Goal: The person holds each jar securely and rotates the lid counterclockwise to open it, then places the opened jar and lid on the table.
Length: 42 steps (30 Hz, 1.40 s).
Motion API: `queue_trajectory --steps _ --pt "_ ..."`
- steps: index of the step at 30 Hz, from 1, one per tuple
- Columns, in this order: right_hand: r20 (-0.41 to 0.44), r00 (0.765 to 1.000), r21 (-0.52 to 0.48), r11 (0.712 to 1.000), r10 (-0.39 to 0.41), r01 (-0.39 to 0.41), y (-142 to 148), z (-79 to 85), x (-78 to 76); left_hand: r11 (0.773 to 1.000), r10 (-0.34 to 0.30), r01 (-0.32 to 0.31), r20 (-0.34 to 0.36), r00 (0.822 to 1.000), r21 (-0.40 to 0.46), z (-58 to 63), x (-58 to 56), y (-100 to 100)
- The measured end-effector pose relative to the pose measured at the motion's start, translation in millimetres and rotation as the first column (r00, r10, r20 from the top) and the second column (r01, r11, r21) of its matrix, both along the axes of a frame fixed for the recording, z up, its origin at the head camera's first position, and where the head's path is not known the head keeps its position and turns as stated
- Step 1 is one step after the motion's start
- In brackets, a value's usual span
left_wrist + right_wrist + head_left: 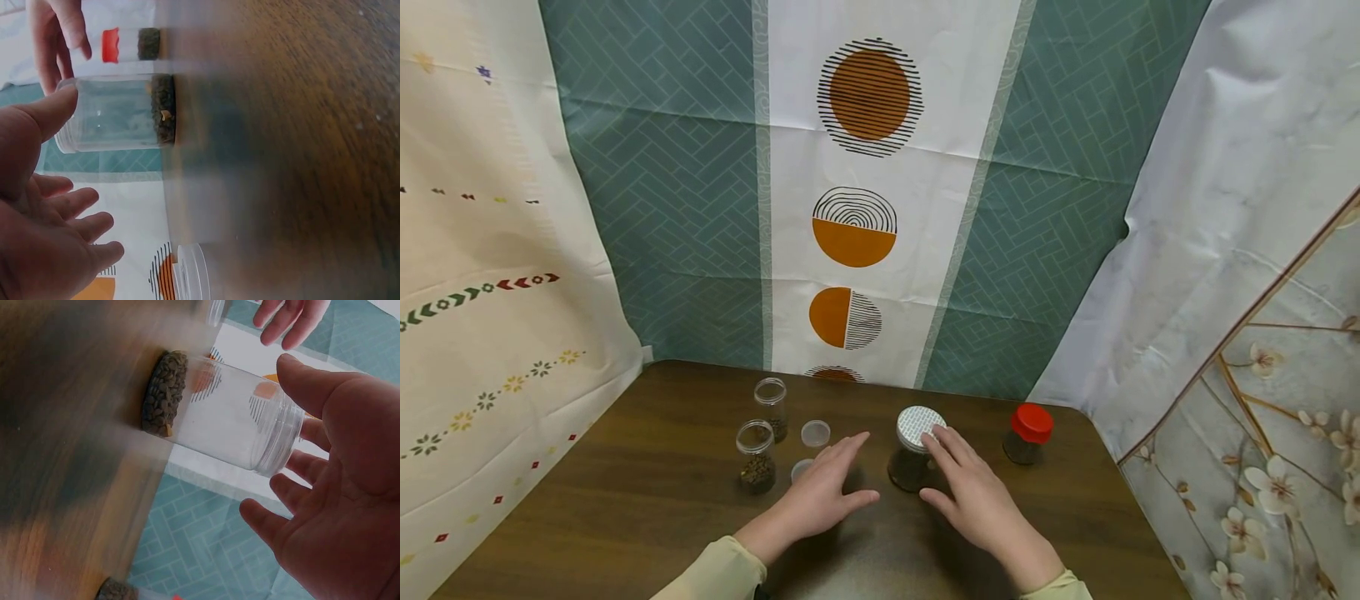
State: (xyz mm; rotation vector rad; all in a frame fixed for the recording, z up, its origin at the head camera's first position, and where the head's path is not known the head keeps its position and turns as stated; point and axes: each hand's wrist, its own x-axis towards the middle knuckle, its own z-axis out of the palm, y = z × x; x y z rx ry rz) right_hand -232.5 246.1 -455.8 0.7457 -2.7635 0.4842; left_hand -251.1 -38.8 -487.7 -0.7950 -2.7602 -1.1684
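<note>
A clear jar (912, 467) with a printed white seal (920, 423) over its mouth stands upright on the table. Brown pellets (165, 394) fill the bottom of it. My right hand (981, 496) is at the jar's right side, fingers extended by the rim; whether they touch it I cannot tell. To the left of the jar my left hand (823, 496) hovers with its fingers fairly straight and holds nothing. Beneath that hand a clear lid (801, 469) is partly hidden, and another clear lid (816, 433) lies just behind.
Two uncapped clear jars stand on the left: a nearer jar (756, 457) with brown pellets and a farther jar (771, 408). A smaller jar with a red lid (1032, 422) stands at the right. Patterned cloths hang around the brown table (625, 500).
</note>
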Motion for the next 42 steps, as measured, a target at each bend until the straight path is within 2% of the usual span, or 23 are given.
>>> queue_trajectory --steps 6,19,29,42 --pt "-0.04 0.999 0.002 1.0 0.031 -0.031 -5 -1.1 2.9 1.0 0.003 -0.003 0.006 1.0 0.005 -1.2 0.7 -2" --pt "-0.002 0.998 0.007 0.998 0.069 -0.068 -13 0.8 11.4 1.0 0.019 -0.02 0.045 0.999 0.018 -2.6 2.8 -5" --pt "-0.007 0.996 0.012 0.995 0.094 -0.094 -21 0.3 19.2 0.999 0.014 -0.015 0.026 1.0 0.037 -6.3 4.1 -8" --pt "0.021 0.989 0.019 0.989 0.146 -0.147 -30 2.9 27.7 0.999 0.024 -0.027 0.076 0.997 0.04 -6.5 6.0 -10"
